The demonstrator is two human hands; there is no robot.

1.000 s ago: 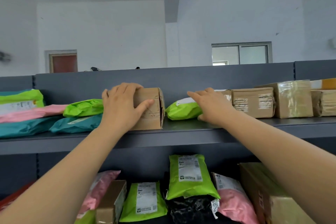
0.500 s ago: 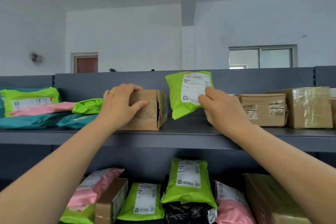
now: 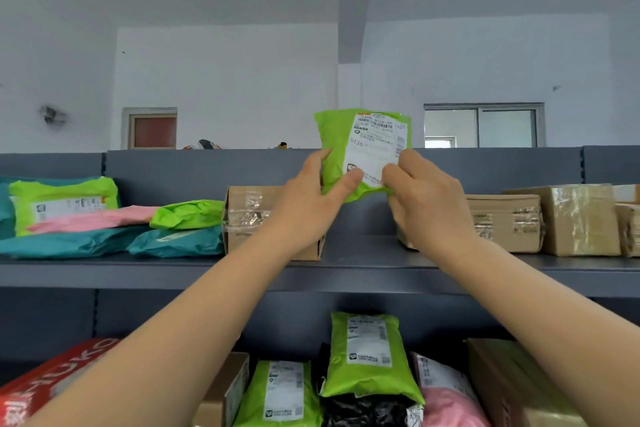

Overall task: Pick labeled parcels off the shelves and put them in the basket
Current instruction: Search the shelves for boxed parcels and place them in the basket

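1. At the far left of the grey metal upper shelf [image 3: 104, 274], the stack of flat lime, pink and teal plastic mailers [image 3: 69, 229] lies untouched. Leave it alone while you deal with the piece in hand.
2. Next along, the brown cardboard box with clear tape [image 3: 247, 218] stands on the shelf behind your left wrist. It sits near the front edge, so draw your arm back without brushing it.
3. Your left hand [image 3: 308, 204] pinches the lower left edge of the lime-green plastic mailer with a white printed label [image 3: 360, 152], thumb across the front and fingers curled behind.
4. That mailer is raised clear of the shelf, upright, with its label toward you, in front of the shelf's back panel. Read the label now, while it faces you and lies flat. The thin bag will likely sag if you loosen either side.
5. Your right hand [image 3: 426, 201] grips the lower right corner, thumb on the label's bottom edge. Slide the thumb off the print if it hides what you need.
6. Further right, the row of taped brown cardboard boxes [image 3: 578, 218] rests on the shelf, apart from your hands.
7. The basket is not in view. One hand should be enough to carry this light parcel down to it.
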